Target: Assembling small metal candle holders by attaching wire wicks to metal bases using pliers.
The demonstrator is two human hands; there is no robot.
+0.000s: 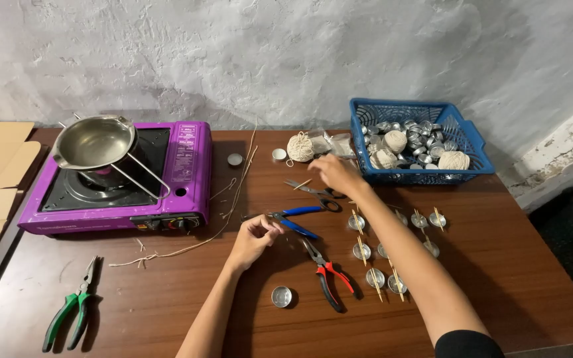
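My left hand point(254, 238) rests near the middle of the brown table point(512, 265), fingertips pinched on a thin wick string beside the blue-handled pliers point(290, 219). My right hand point(335, 174) reaches far over the table, fingers loosely curled and holding nothing, just above the scissors point(314, 193) and next to a clear plastic bag point(334, 144). A ball of white twine point(300, 147) lies to its left. Red-handled pliers point(326, 272) and an empty metal tealight cup point(282, 296) lie close to my forearms.
A purple portable gas stove point(187, 166) with a steel pot point(94, 142) stands at left. A blue basket point(470, 140) of metal cups and twine balls sits back right. Several cups with wooden sticks point(374, 258) lie at right. Green pliers point(73, 311) lie front left.
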